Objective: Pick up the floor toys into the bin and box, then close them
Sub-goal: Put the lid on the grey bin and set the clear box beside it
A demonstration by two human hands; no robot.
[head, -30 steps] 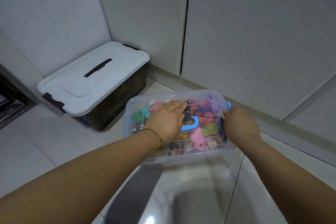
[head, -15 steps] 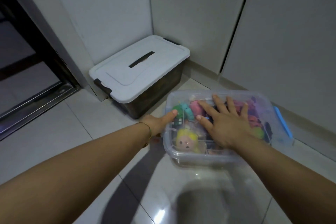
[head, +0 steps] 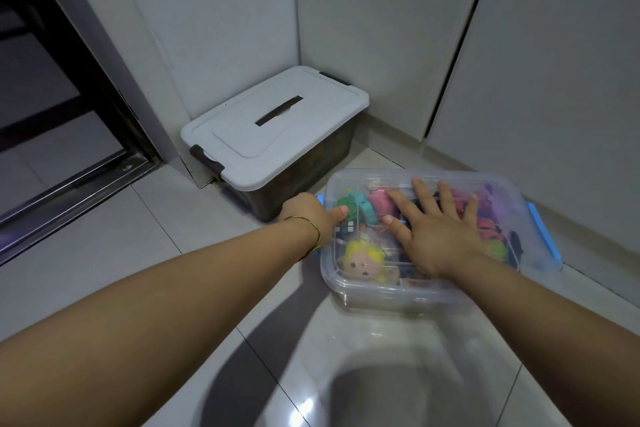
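Two bare forearms reach out over glossy pale floor tiles (head: 104, 236). The left hand (head: 311, 215), with a thin gold bracelet (head: 311, 229) at the wrist, sits at the left end of the clear box (head: 398, 291). Its thumb lies on top of the lid and its fingers drop out of sight over the end, where a bit of blue latch shows; whether they clasp it cannot be told. The right hand (head: 436, 232) lies flat on the middle of the lid, fingers spread apart and pressing down.

The box stands on the floor, see-through plastic with rounded corners and its lid on. Packed inside are a yellow-haired doll head (head: 362, 262) at the near left and green, teal, pink and purple pieces further in. A blue latch (head: 543, 236) juts out at its right end.

Just beyond its left corner stands the dark bin (head: 304, 173), in the angle of the pale walls (head: 381, 28). Its white lid (head: 273, 128) is on, with dark clips at both ends and a slot in the top. Far left runs a metal door track (head: 69, 184).
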